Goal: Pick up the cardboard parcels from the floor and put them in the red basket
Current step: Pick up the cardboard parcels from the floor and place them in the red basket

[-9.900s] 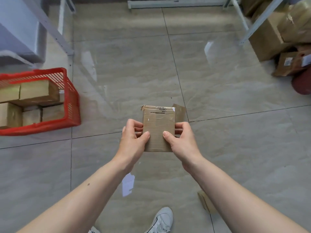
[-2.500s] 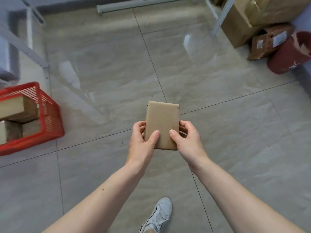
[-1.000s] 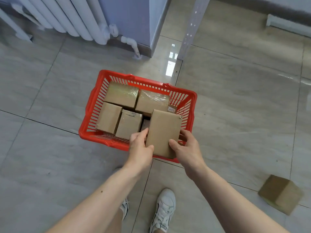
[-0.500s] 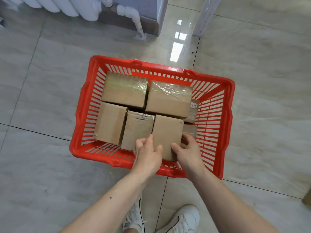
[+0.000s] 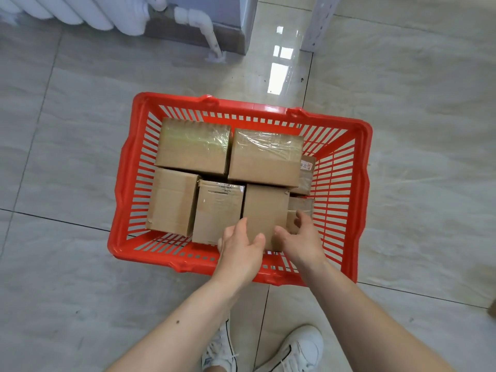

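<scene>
The red basket [image 5: 252,107] stands on the tiled floor in front of me with several cardboard parcels inside. A plain brown parcel [image 5: 264,208] stands in the near row, between a taped parcel [image 5: 217,208] and a small box [image 5: 300,205]. My left hand [image 5: 239,253] grips its lower left corner, thumb on its face. At its lower right edge is my right hand [image 5: 303,245], with the thumb touching it and the fingers spread and lifted off. Two film-wrapped parcels [image 5: 193,146] [image 5: 265,154] fill the far row.
A white radiator [image 5: 80,9] and its pipe [image 5: 198,20] run along the wall beyond the basket. A perforated metal post [image 5: 319,20] rises at the top right. A corner of another parcel [image 5: 493,310] shows at the right edge. My white shoes [image 5: 298,347] are just below the basket.
I carried the plain parcel over to the basket and lowered it into the near row. Since half a second ago my right fingers have come off its edge.
</scene>
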Action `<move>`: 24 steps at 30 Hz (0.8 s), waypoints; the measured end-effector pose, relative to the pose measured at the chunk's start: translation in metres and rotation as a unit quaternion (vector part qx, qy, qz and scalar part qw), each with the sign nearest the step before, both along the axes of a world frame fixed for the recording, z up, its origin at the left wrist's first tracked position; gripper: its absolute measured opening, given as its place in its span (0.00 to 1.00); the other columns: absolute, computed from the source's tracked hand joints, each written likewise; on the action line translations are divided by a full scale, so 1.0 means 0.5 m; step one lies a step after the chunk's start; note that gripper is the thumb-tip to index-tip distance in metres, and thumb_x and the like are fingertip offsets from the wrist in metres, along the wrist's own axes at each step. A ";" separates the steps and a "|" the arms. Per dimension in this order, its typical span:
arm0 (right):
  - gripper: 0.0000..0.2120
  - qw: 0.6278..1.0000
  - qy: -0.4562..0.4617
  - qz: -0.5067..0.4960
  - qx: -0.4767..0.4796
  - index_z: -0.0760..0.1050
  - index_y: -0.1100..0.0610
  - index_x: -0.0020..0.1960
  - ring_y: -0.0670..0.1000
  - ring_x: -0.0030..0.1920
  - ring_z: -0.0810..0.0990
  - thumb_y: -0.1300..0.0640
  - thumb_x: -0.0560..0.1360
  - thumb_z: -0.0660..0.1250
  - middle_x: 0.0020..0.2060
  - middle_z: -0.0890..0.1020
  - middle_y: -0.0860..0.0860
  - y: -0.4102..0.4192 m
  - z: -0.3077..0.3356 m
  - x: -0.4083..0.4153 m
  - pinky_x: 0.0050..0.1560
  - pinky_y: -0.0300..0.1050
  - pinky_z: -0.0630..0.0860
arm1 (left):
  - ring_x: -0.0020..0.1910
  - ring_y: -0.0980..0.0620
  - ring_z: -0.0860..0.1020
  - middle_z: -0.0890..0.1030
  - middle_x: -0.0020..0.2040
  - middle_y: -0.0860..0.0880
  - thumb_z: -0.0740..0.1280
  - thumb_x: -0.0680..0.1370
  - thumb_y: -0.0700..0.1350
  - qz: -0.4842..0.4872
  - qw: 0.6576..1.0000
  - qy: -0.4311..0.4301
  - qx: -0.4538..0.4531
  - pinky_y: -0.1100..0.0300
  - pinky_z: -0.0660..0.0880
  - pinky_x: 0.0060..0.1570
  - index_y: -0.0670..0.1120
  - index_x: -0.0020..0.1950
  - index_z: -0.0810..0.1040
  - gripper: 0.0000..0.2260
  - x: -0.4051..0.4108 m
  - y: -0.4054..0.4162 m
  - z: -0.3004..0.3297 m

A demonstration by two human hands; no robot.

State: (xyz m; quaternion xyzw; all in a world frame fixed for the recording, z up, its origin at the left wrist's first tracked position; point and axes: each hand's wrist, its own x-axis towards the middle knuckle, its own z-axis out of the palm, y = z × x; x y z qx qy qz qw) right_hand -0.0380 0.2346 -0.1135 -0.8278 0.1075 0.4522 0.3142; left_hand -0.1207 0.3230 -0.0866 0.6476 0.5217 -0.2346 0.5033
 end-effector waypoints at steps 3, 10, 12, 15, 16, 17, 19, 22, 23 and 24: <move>0.30 1.000 0.002 -0.009 0.001 0.62 0.53 0.76 0.55 0.71 0.71 0.54 0.77 0.68 0.73 0.70 0.52 -0.021 0.054 0.005 0.66 0.51 0.71 | 0.72 0.45 0.64 0.69 0.71 0.46 0.61 0.80 0.49 0.009 1.000 -0.004 0.001 0.48 0.61 0.73 0.48 0.77 0.62 0.25 0.002 -0.009 0.040; 0.24 0.995 -0.016 -0.091 0.037 0.68 0.54 0.69 0.50 0.56 0.81 0.57 0.75 0.69 0.60 0.79 0.50 -0.097 0.208 0.045 0.59 0.51 0.78 | 0.65 0.46 0.72 0.76 0.63 0.49 0.62 0.79 0.50 0.002 0.999 -0.048 -0.018 0.47 0.68 0.67 0.47 0.73 0.66 0.23 0.069 -0.051 0.172; 0.21 0.990 -0.021 -0.130 0.051 0.69 0.54 0.67 0.48 0.51 0.81 0.58 0.76 0.69 0.56 0.79 0.50 -0.125 0.249 0.061 0.52 0.47 0.80 | 0.64 0.47 0.74 0.77 0.62 0.49 0.63 0.79 0.51 -0.014 0.998 -0.057 -0.018 0.47 0.70 0.66 0.48 0.72 0.67 0.22 0.094 -0.068 0.210; 0.24 0.982 -0.024 -0.178 0.059 0.68 0.55 0.69 0.51 0.55 0.80 0.56 0.75 0.70 0.59 0.77 0.51 -0.178 0.299 0.079 0.52 0.47 0.78 | 0.64 0.47 0.74 0.77 0.61 0.49 0.63 0.78 0.52 -0.047 0.996 -0.070 -0.022 0.47 0.70 0.66 0.48 0.70 0.68 0.21 0.125 -0.100 0.266; 0.26 0.979 -0.027 -0.192 0.058 0.68 0.55 0.70 0.52 0.57 0.79 0.55 0.74 0.70 0.61 0.77 0.51 -0.199 0.311 0.082 0.54 0.49 0.78 | 0.64 0.47 0.74 0.77 0.60 0.49 0.63 0.78 0.52 -0.058 0.995 -0.074 -0.025 0.47 0.71 0.66 0.48 0.69 0.69 0.20 0.135 -0.113 0.282; 0.26 0.977 -0.029 -0.205 0.056 0.68 0.55 0.70 0.53 0.59 0.79 0.55 0.74 0.70 0.62 0.77 0.52 -0.222 0.321 0.085 0.58 0.52 0.77 | 0.63 0.47 0.75 0.78 0.60 0.49 0.63 0.78 0.51 -0.070 0.994 -0.075 -0.024 0.47 0.71 0.65 0.48 0.68 0.70 0.19 0.147 -0.128 0.296; 0.25 0.972 -0.030 -0.229 0.054 0.68 0.55 0.70 0.53 0.61 0.78 0.55 0.74 0.69 0.63 0.77 0.52 -0.271 0.343 0.092 0.64 0.57 0.75 | 0.61 0.48 0.76 0.79 0.58 0.50 0.64 0.78 0.51 -0.093 0.992 -0.079 -0.014 0.49 0.72 0.64 0.47 0.67 0.71 0.19 0.171 -0.167 0.323; 0.25 0.963 -0.028 -0.261 0.056 0.68 0.54 0.70 0.52 0.61 0.77 0.54 0.74 0.68 0.62 0.77 0.50 -0.359 0.366 0.108 0.65 0.57 0.74 | 0.59 0.48 0.78 0.80 0.57 0.49 0.64 0.77 0.50 -0.119 0.989 -0.087 -0.017 0.50 0.73 0.63 0.46 0.68 0.72 0.20 0.207 -0.246 0.352; 0.25 0.961 -0.029 -0.270 0.054 0.68 0.53 0.70 0.52 0.61 0.78 0.54 0.74 0.68 0.62 0.77 0.50 -0.390 0.373 0.115 0.65 0.58 0.74 | 0.59 0.48 0.78 0.79 0.58 0.49 0.64 0.77 0.51 -0.130 0.987 -0.087 -0.021 0.51 0.73 0.63 0.46 0.68 0.71 0.20 0.218 -0.277 0.358; 0.25 0.959 -0.031 -0.277 0.055 0.69 0.53 0.70 0.52 0.61 0.78 0.53 0.74 0.68 0.61 0.78 0.50 -0.425 0.376 0.122 0.65 0.58 0.74 | 0.60 0.49 0.77 0.79 0.59 0.49 0.64 0.78 0.51 -0.146 0.985 -0.086 -0.022 0.53 0.73 0.63 0.46 0.68 0.70 0.20 0.228 -0.309 0.366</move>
